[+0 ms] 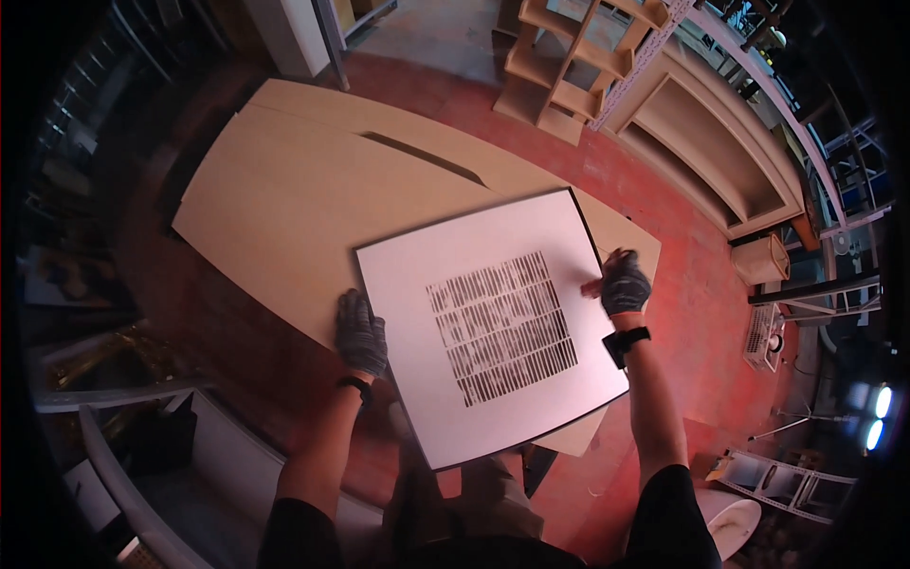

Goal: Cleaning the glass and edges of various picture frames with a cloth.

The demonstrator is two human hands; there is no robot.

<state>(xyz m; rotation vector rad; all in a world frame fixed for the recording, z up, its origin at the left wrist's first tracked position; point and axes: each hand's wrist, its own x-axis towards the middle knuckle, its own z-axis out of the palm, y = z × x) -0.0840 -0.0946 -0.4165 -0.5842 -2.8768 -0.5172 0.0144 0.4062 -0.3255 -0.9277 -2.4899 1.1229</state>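
Brown wooden boards (284, 190) lie flat in a stack above the red floor (701, 284), and they carry a big white panel (417, 284). The panel has rows of thin dark slots (502, 327) cut in its middle. It rests on the near right end of the top board, and its near corner sticks out past the board's edge, toward the person.

The left hand (361, 332), in a grey glove, is closed over the panel's left edge, about halfway along. The right hand (624, 284), also gloved, curls over the panel's right edge. One hand on each side keeps the wide panel level and stops it from sliding or turning. The gloves likely keep the thin edges from hurting the fingers.

Far off at the top right stand pale wooden shelves (569, 57).
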